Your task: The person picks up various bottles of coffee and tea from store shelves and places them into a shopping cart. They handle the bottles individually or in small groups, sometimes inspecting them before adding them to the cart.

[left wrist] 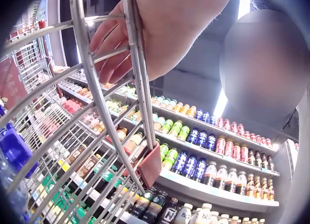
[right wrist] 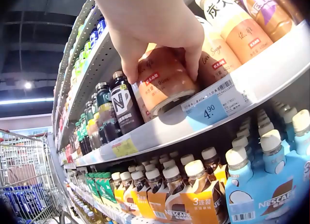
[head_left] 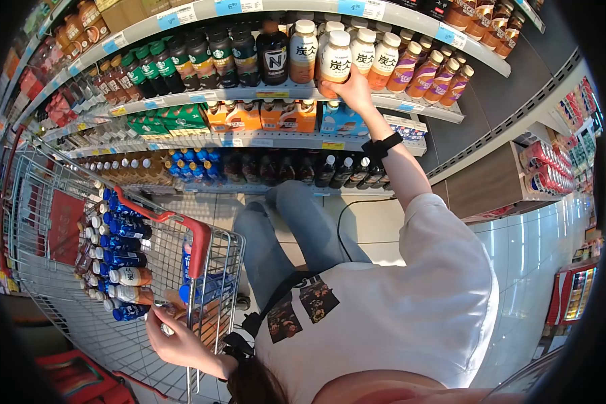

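My right hand (head_left: 351, 91) grips a coffee bottle (head_left: 336, 62) with a white cap and a white-and-orange label, at the front of a shelf. Thumb and fingers wrap its sides in the right wrist view, where the bottle (right wrist: 167, 83) leans with its base showing at the shelf lip, above a 4.90 price tag (right wrist: 208, 113). Matching bottles (head_left: 384, 62) stand beside it, and a dark bottle with an N (head_left: 273, 57) is to the left. Over the shopping cart (head_left: 212, 246), my left hand (head_left: 177, 343) hangs with loosely bent fingers, seen behind the cart's wires in the left wrist view.
Several blue-labelled bottles (head_left: 122, 242) and two white-and-orange ones (head_left: 133, 294) lie in the cart. Below the gripped bottle, the lower shelf carries orange multipacks (right wrist: 198, 200) and blue multipacks (right wrist: 264, 192). A wooden-sided display (head_left: 481, 176) stands to the right.
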A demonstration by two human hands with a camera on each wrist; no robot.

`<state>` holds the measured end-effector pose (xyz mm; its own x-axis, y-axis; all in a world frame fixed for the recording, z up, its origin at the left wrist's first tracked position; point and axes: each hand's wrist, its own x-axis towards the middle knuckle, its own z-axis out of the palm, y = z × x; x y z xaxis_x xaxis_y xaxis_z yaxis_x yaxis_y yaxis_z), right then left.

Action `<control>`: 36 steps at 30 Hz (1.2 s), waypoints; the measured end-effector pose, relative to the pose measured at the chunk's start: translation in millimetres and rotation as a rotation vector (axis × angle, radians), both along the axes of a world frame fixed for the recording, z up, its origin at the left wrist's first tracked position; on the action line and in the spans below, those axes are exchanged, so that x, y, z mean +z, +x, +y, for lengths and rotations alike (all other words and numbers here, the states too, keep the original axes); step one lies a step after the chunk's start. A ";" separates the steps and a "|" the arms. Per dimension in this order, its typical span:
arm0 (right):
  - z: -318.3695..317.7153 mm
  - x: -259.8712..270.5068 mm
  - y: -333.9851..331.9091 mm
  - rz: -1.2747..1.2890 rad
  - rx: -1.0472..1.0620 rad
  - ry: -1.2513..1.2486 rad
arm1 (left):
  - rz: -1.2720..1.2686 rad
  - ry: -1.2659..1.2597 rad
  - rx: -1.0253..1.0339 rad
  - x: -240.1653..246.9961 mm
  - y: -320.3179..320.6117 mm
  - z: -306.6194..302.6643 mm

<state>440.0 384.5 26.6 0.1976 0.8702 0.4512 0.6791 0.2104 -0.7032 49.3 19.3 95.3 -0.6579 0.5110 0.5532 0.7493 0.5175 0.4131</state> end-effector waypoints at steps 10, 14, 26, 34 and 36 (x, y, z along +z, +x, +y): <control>5.6 8.6 -8.6 -0.039 -0.042 -0.004 | -0.013 -0.009 0.027 -2.2 -0.2 -0.3; 9.6 6.7 -11.2 -0.098 -0.112 -0.001 | -0.023 -0.019 0.044 -2.8 0.2 -1.3; 11.0 5.6 -20.3 -0.543 -0.391 -0.003 | 0.041 0.047 -0.010 -8.1 -3.9 -4.1; 11.9 -15.1 -15.6 -0.560 -0.374 -0.008 | -0.005 0.004 0.018 -3.7 2.0 -1.7; 14.3 -15.7 -14.9 -0.557 -0.365 0.011 | 0.017 -0.002 0.016 -3.8 2.1 -2.2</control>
<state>425.1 398.8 10.9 0.2134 0.7865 0.5796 0.9695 -0.0970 -0.2253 51.4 17.1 91.6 -0.6565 0.5014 0.5636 0.7479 0.5302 0.3994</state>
